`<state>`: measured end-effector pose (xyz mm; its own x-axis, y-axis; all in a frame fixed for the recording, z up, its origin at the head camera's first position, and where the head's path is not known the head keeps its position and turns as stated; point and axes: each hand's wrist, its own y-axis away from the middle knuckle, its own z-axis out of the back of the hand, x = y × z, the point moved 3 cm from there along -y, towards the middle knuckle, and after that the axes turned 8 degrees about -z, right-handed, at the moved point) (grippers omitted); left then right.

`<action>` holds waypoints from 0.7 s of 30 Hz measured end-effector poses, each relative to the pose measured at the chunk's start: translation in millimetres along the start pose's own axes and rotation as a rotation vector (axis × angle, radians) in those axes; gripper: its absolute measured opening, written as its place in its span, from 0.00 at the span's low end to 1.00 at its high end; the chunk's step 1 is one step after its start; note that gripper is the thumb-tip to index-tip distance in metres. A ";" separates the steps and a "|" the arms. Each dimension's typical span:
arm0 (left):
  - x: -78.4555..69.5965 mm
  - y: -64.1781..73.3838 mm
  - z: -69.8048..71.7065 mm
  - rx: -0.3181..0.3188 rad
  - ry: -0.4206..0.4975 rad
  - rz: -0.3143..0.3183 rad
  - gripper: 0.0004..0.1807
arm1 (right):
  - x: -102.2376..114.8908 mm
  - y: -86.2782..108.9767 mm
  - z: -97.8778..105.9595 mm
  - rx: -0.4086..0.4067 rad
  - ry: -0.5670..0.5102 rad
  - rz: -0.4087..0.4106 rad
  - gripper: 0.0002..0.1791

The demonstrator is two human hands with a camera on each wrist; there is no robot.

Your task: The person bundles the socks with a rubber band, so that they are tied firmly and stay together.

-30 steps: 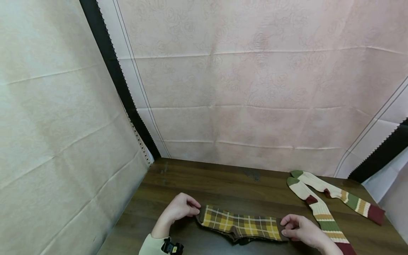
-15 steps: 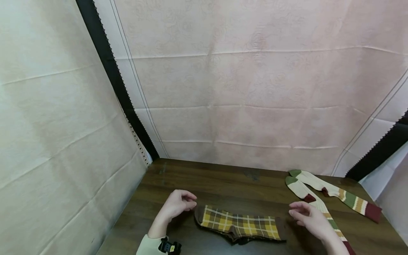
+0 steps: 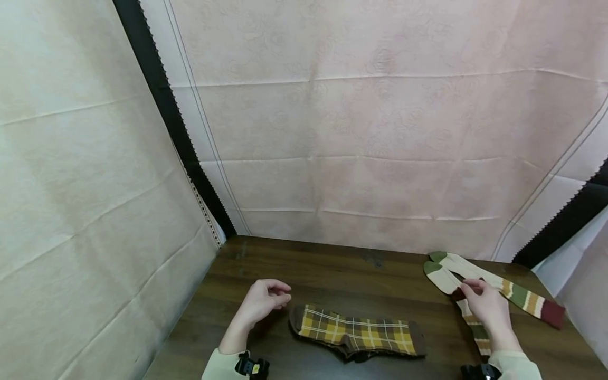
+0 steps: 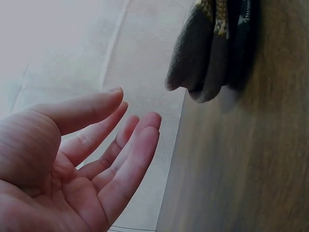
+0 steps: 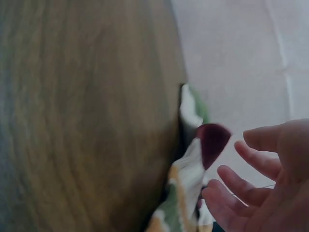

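Note:
In the head view a yellow and brown plaid sock bundle (image 3: 356, 333) lies flat on the dark wooden table. My left hand (image 3: 266, 302) hovers just off its left end, fingers loosely bent around nothing; the left wrist view shows a gap between the fingertips (image 4: 153, 121) and the brown sock end (image 4: 193, 58). Over the striped socks at the right, my right hand (image 3: 488, 303) reaches across the nearer cream, green and maroon sock (image 3: 444, 278). From the right wrist, its relaxed fingers (image 5: 231, 186) appear beside the maroon heel, holding nothing.
A second striped sock (image 3: 522, 296) lies slantwise behind the nearer one, its maroon cuff toward the right table edge. Pale patterned cloth (image 3: 370, 132) hangs behind the table, and another cloth panel (image 3: 95, 184) stands along the left side. Black wristbands (image 3: 253, 366) circle the wrists.
Both hands have let go of the plaid sock bundle's ends. My left hand has drawn slightly up and left; my right has moved right, over the striped socks. The bundle stays put.

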<state>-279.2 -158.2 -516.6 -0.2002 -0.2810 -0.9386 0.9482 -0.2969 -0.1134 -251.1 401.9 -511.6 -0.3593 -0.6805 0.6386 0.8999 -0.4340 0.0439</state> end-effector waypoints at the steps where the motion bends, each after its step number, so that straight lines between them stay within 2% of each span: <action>1: 0.1 -0.1 0.0 0.000 0.000 -0.001 0.13 | -2.9 -3.1 -1.4 0.017 0.016 0.001 0.30; 6: 0.2 -0.2 0.3 -0.002 -0.002 -0.001 0.13 | -10.8 -12.1 -9.7 0.074 0.073 0.007 0.30; 13: -1.6 -0.2 0.6 -0.007 0.005 0.005 0.14 | -10.4 -8.4 -15.2 0.135 0.070 0.011 0.29; 21: -1.4 -0.8 1.3 -0.009 0.009 0.000 0.13 | -1.8 -1.5 -27.1 0.183 0.042 0.092 0.27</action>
<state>-280.0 -158.7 -514.8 -0.1983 -0.2727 -0.9414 0.9503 -0.2887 -0.1165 -258.5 387.7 -533.7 -0.2799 -0.7381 0.6139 0.9579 -0.2569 0.1280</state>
